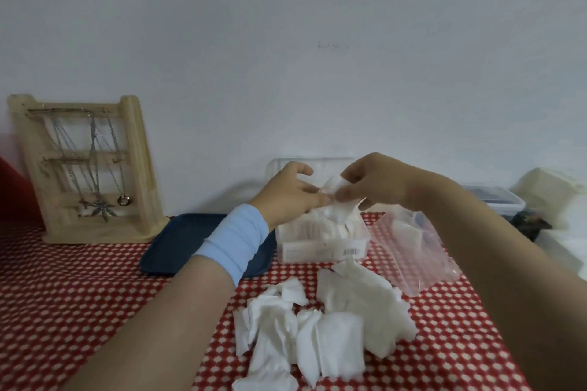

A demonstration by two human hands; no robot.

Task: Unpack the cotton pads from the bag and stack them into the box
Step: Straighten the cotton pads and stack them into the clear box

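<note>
- Grip: right hand (378, 182) pinches a small bunch of cotton pads (336, 192) between thumb and fingers, closed on it. Left hand (290, 192) meets the same bunch at its fingertips, thumb lifted, hand half open; whether it truly holds the pads I cannot tell.
- Both hands sit directly over the clear box (322, 240), which is already packed with upright pads.
- Judgement: squaring the edges of the bunch between both hands before lowering should let it seat flat against the row; pushing in crooked would likely crumple it.
- Loose pile of pads (320, 332) lies near the front edge of the surface, just before the box. Much left to stack.
- Plastic bag (413, 251) lies slack just right of the box, looks nearly emptied.
- Surface: red-and-white patterned cloth (79, 289); blue tray (178, 241) left of box; wooden jewellery stand (92, 168) at the back left; plain pale wall behind.
</note>
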